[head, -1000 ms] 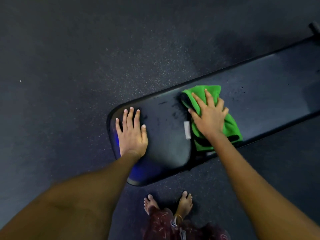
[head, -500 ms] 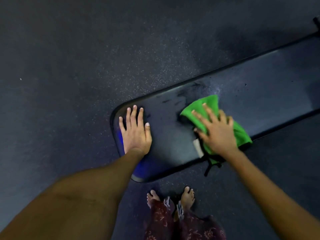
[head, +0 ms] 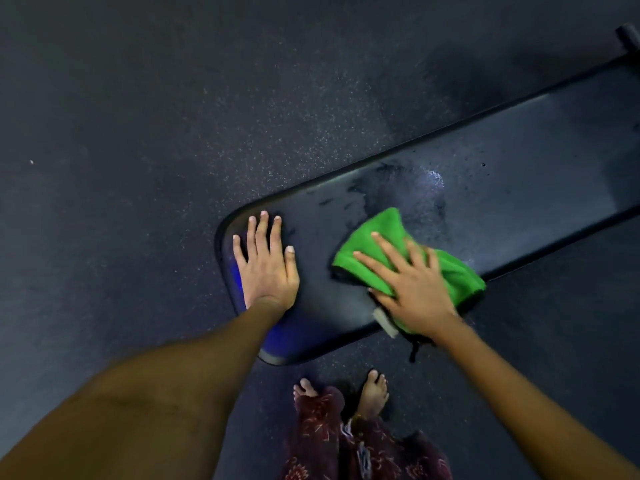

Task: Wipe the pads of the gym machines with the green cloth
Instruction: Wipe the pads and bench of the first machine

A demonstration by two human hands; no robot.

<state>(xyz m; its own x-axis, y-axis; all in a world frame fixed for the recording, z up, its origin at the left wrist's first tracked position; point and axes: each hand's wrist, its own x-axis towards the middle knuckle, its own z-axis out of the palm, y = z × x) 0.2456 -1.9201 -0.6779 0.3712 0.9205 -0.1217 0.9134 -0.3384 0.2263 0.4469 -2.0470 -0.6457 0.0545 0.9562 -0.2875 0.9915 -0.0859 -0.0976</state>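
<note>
- Wiping in hand: green cloth (head: 408, 258) pressed flat on the dark bench pad (head: 519, 174), near its rounded end and close to the near edge.
- Right hand (head: 412, 289) spread over the cloth, fingers straight and splayed; grip released, pressing rather than clutching.
- Left hand (head: 266, 265) laid flat on the rounded end of the pad, fingers straight and together, holding nothing; probably bracing.
- Wet streaks visible on the pad just beyond the cloth; far stretch to the right looks dry.
- Next, likely: sweep along the pad toward the far end, keeping steady downward pressure, with the cloth kept from sliding off the near edge.
</note>
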